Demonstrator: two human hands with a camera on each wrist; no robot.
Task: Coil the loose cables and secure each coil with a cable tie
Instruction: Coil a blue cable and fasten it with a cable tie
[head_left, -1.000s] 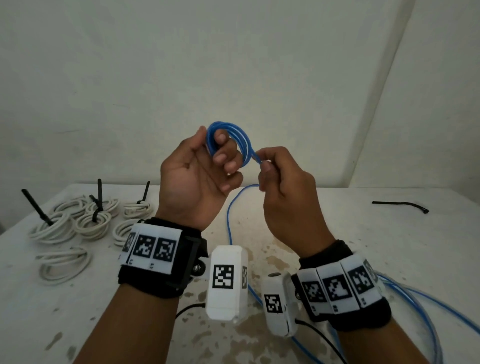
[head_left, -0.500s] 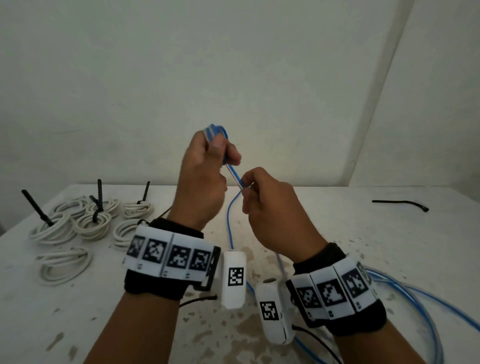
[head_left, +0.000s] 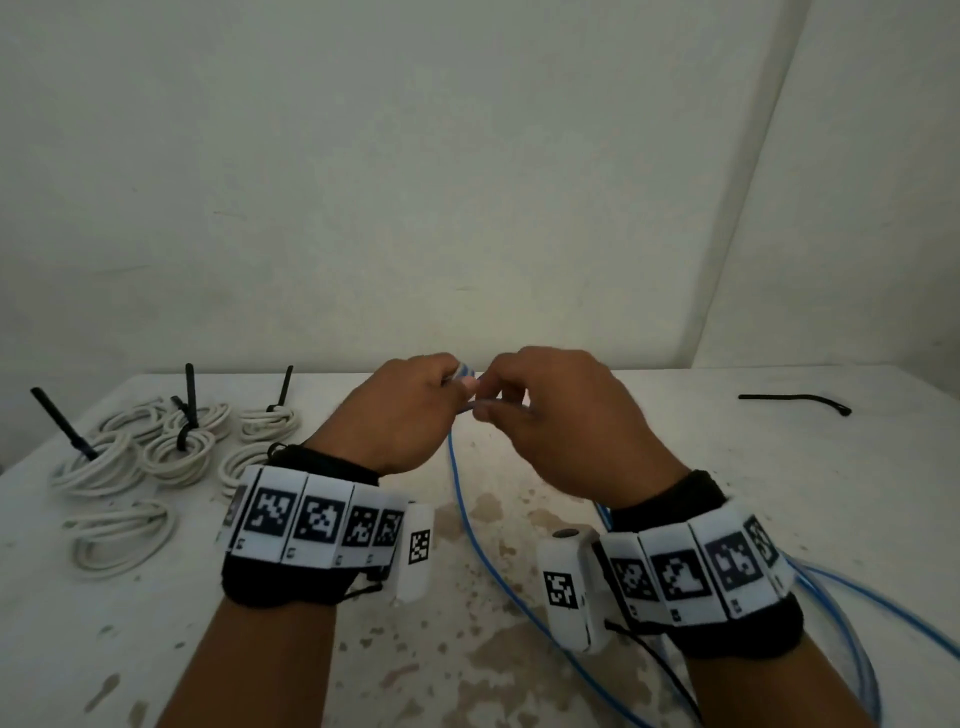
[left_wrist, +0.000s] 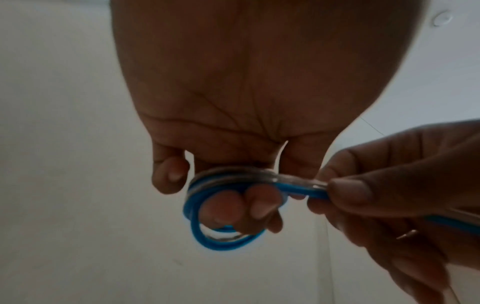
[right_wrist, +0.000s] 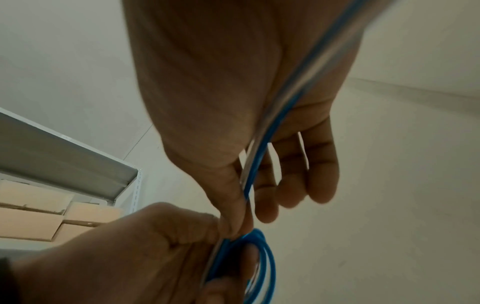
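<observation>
A blue cable (head_left: 470, 519) runs from my hands down across the white table (head_left: 779, 493) to loose loops at the right. My left hand (head_left: 410, 410) holds a small coil of that cable (left_wrist: 223, 207) wound round two curled fingers. My right hand (head_left: 545, 415) pinches the strand (left_wrist: 306, 190) between thumb and forefinger right beside the coil. In the right wrist view the blue strand (right_wrist: 272, 131) crosses my right palm down to the blue coil (right_wrist: 262, 261). Both hands hover above the table, almost touching.
Several white cable coils (head_left: 166, 452) lie at the left, some bound with upright black ties (head_left: 189, 389). A loose black cable tie (head_left: 795, 400) lies at the far right. Loose blue loops (head_left: 841, 623) trail off the right edge. A shelf with cardboard boxes (right_wrist: 39, 216) stands nearby.
Both hands dropped from chest height to just above the table. The left hand turned palm down, and the right hand moved in against the coil, laying more cable on it.
</observation>
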